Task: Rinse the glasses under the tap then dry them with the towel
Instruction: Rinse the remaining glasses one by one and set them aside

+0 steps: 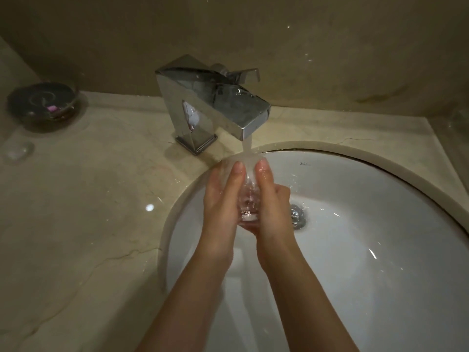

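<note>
Rinse stage, by the look of it: one clear glass [247, 199] is cupped between left hand [223, 196] and right hand [270, 199], fingers lying along its sides and wrapped about it, over the white sink [380, 224], mouth tipped up into the stream. Drying seems not yet begun; no towel and no other glass can be made out. Beyond, the chrome tap [215, 105] runs onto the glass, and a dark dish [42, 102] sits far left on the counter [88, 199].

A clear glass [248, 196] stands upright over the white basin, directly beneath the chrome tap's [215, 105] running stream.
</note>
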### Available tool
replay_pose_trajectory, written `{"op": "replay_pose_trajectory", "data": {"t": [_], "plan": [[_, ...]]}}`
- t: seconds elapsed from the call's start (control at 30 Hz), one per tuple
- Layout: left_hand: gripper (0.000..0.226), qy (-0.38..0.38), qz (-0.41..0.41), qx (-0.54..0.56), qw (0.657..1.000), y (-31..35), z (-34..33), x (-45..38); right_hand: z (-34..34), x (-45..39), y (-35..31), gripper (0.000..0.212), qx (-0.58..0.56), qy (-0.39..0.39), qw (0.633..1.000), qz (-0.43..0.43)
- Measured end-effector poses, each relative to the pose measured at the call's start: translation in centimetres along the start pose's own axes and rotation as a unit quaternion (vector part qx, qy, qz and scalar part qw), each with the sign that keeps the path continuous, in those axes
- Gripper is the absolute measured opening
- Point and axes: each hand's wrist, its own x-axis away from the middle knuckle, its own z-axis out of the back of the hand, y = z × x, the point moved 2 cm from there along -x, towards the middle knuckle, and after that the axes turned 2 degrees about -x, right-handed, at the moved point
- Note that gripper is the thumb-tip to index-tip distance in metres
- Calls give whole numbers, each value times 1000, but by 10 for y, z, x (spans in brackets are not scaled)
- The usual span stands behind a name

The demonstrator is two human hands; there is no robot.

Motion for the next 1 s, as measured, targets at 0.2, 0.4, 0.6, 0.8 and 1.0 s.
{"op": "replay_pose_trajectory", "data": {"t": [0.2,0.4,0.6,0.8,1.0], "plan": [[83,-17,29,-31,999,-7,7,1,2,2,-1,67,29,-35,999,10],[83,-61,108,24,992,3,1,0,4,2,-3,80,-27,13,1000,5],[86,-74,93,-20,993,-1,4,-7,8,-11,-7,58,3,-5,1000,13],[70,-93,46,-7,995,2,10,-5,15,-8,-9,46,1,3,1000,-6],[61,-111,41,-5,993,12,12,-6,18,-10,-15,49,78,28,997,9]]}}
